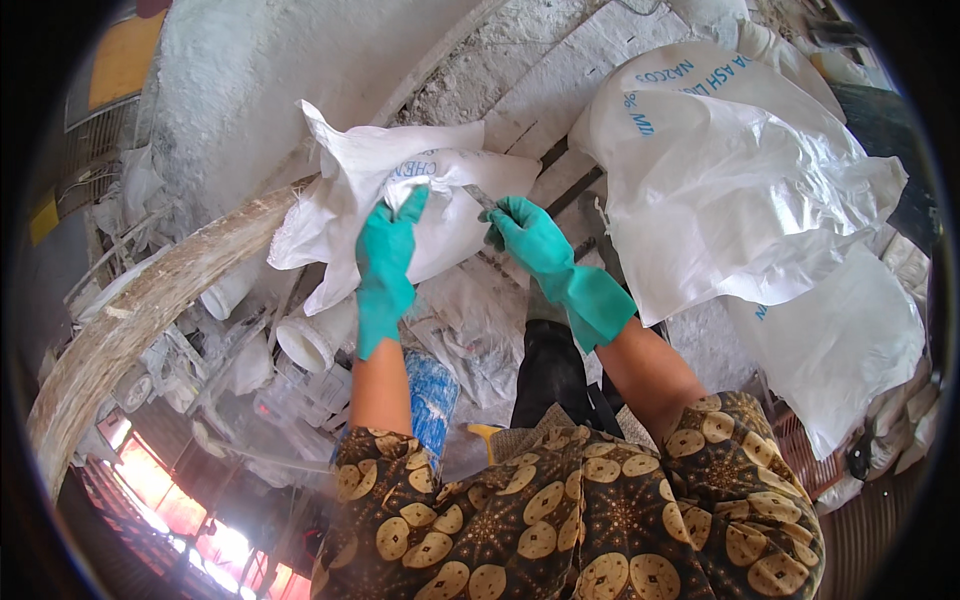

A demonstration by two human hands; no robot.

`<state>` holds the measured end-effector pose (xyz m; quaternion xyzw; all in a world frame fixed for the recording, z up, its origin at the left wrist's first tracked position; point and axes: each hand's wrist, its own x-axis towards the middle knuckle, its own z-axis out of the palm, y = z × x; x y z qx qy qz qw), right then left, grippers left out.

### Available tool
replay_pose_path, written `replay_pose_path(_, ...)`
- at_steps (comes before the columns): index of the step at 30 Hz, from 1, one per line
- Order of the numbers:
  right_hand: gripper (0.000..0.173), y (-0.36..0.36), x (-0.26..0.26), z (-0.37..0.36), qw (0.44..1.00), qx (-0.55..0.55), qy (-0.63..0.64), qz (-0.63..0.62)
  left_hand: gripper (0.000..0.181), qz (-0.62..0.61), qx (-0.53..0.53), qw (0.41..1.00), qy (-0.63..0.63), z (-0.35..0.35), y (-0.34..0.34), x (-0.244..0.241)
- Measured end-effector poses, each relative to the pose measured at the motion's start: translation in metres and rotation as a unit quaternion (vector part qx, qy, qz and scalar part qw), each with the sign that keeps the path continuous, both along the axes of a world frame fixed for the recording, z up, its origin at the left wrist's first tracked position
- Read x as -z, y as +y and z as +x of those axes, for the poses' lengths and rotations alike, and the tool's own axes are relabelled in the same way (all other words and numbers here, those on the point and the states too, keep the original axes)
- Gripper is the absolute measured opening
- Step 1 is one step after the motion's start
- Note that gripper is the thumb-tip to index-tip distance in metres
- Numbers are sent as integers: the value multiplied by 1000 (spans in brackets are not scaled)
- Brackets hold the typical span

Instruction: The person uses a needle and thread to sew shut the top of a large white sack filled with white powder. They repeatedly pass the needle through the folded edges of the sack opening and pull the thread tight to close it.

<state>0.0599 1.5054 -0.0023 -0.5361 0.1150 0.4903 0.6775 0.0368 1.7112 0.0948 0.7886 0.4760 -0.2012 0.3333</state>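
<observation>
A white woven sack (pixel 457 232) with blue printing lies in front of me, its loose flaps spread toward the left. My left hand (pixel 386 251), in a green rubber glove, pinches a gathered fold of the sack. In my right hand (pixel 534 240), gloved the same way, is a short flat tool (pixel 478 196), apparently a knife. Its tip points up and left and lies close to or against the sack; contact cannot be made out. The handle is mostly hidden by my fingers.
Large white sacks (pixel 720 195) with blue print stand at the right, topped by loose plastic. Powder-dusted boards (pixel 577 64) lie beyond the sack. A long wooden beam (pixel 180 247) runs along the left. A blue container (pixel 431 397) and a white tubular vessel (pixel 307 341) sit near my left forearm.
</observation>
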Motion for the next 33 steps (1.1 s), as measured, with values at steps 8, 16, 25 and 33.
replay_pose_path(8,21,38,-14,32,997,-61,16,47,39,79,286,939,-176,-33,79,56)
replay_pose_path(16,21,54,12,39,996,-62,11,59,55,27,238,943,-233,-37,83,81)
replay_pose_path(25,21,58,25,39,995,-77,-3,63,33,-228,-108,925,-284,-7,52,51)
replay_pose_path(33,21,52,24,40,995,-65,11,70,33,-136,64,940,-305,-15,56,61)
